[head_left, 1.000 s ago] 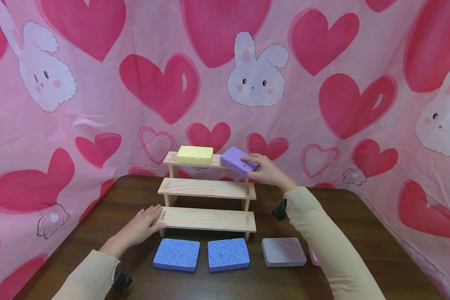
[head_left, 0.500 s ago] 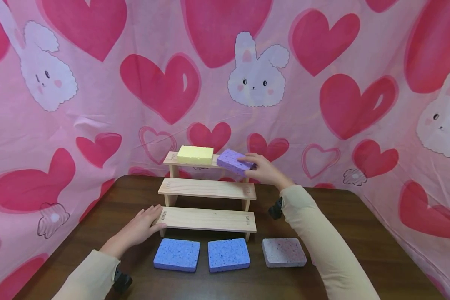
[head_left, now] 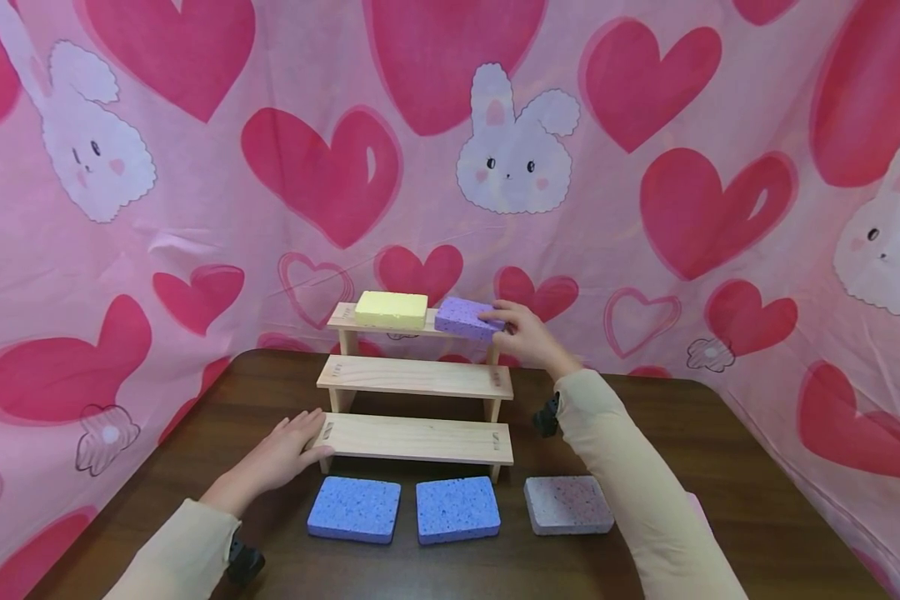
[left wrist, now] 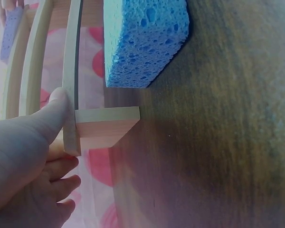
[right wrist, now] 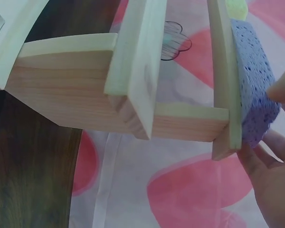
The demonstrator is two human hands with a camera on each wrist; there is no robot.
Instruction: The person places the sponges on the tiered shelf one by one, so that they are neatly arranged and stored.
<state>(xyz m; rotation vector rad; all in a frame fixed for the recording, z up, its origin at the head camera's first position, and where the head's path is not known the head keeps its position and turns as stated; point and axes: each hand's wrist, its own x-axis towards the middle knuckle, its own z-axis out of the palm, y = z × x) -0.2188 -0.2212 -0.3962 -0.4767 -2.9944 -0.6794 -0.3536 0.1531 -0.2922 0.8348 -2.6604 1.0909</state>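
We are viewing two bare hands at a three-tiered wooden stand (head_left: pixel 414 375), which is standing on a dark brown table (head_left: pixel 750 500). The right hand (head_left: pixel 525 333) is holding a purple sponge (head_left: pixel 459 318) in a narrow pinch, its thumb and fingers pressing on the sponge's right end. We are finding this sponge at the right end of the top shelf (head_left: pixel 342 317), to the right of a yellow sponge (head_left: pixel 392 312), with a small gap separating the two. In the right wrist view, we are seeing the purple sponge lying against that shelf's upper face; whether its whole underside is touching the wood, we are not able to tell. The left hand (head_left: pixel 281 454) is gripping the left end of the lowest shelf (head_left: pixel 420 437); in the left wrist view, we are noting its thumb resting on the board near the front edge while its other fingers are bending down past the board's end.

In front of the stand, we are observing a row lying flat on the table: a left blue sponge (head_left: pixel 355 510), a right blue sponge (head_left: pixel 457 510) and a grey sponge (head_left: pixel 568 505) with a reddish tint, each lying apart from its neighbours. A pink item (head_left: pixel 699 510) is showing beside the right sleeve (head_left: pixel 630 475), which is hiding most of it. Behind the table, a pink backdrop (head_left: pixel 420 208) is displaying red hearts and white rabbit heads.
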